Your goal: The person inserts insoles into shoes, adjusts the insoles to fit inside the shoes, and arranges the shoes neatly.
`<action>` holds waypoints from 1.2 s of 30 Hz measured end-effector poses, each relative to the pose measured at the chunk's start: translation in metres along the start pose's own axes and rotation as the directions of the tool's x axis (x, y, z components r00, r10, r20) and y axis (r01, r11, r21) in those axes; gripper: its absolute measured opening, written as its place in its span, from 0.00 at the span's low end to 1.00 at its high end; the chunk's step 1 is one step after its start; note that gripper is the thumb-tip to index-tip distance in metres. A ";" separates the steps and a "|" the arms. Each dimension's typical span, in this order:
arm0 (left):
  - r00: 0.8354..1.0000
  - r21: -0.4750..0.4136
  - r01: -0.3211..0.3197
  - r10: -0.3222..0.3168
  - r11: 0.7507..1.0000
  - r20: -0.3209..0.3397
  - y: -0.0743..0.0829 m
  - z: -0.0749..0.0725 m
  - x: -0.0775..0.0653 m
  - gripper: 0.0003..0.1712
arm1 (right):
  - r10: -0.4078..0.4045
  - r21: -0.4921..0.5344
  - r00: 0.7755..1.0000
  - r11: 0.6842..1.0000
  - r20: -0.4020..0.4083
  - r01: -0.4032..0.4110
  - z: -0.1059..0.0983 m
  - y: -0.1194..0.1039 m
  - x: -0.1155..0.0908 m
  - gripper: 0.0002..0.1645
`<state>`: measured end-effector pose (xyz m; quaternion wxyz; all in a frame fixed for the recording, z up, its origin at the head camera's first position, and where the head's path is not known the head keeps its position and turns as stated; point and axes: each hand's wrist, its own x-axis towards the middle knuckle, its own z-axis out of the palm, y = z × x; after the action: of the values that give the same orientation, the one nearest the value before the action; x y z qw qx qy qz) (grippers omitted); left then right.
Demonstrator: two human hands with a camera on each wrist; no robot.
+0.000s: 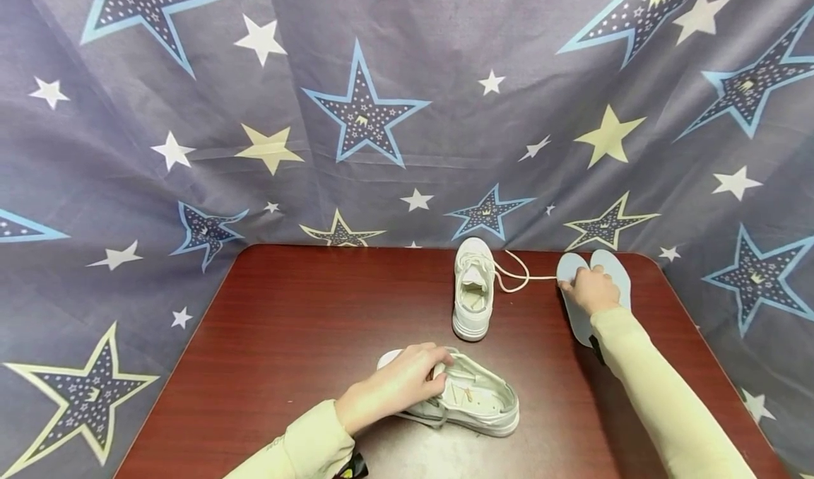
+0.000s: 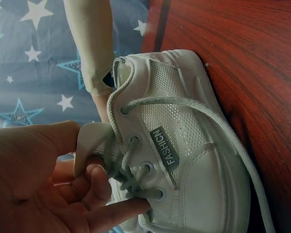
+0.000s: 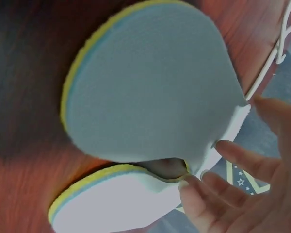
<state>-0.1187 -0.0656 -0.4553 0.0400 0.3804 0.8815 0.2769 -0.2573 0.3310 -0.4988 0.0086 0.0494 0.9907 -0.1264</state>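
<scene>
A white lace-up sneaker (image 1: 483, 401) lies near the table's front with its heel to the right. My left hand (image 1: 407, 379) pinches its tongue (image 2: 89, 138) between thumb and fingers, while another fingertip touches the lace area. The side label (image 2: 164, 148) reads "FASHION" or similar. At the far right, a pair of pale blue-grey insoles lies side by side, the left insole (image 1: 577, 320) and the right insole (image 1: 621, 274). My right hand (image 1: 593, 290) is over them, fingers fairly straight and fingertips at the edge of an insole (image 3: 150, 87) with a yellow underside.
A second white sneaker (image 1: 473, 302) stands upright behind the first, its toe toward the back. From it a loose white lace (image 1: 518, 278) runs right to the insoles. The reddish-brown table (image 1: 305, 309) meets a star-patterned curtain (image 1: 407, 111) behind.
</scene>
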 end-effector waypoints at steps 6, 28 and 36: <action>1.000 0.009 0.005 -0.005 1.000 0.005 0.000 0.000 0.000 0.13 | 0.037 0.020 0.999 0.999 0.037 -0.038 0.003 0.000 0.004 0.42; 1.000 0.001 0.018 -0.018 1.000 0.002 0.003 -0.001 -0.002 0.15 | 0.076 0.051 0.996 0.996 0.054 -0.078 0.003 -0.002 0.005 0.43; 1.000 0.002 0.016 -0.016 1.000 -0.002 0.003 -0.002 -0.003 0.16 | 0.095 0.115 0.994 0.988 0.056 -0.100 0.010 0.000 0.007 0.45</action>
<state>-0.1152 -0.0667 -0.4527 0.0410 0.3734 0.8847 0.2760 -0.2647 0.3294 -0.5085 0.0366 0.0950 0.9775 -0.1849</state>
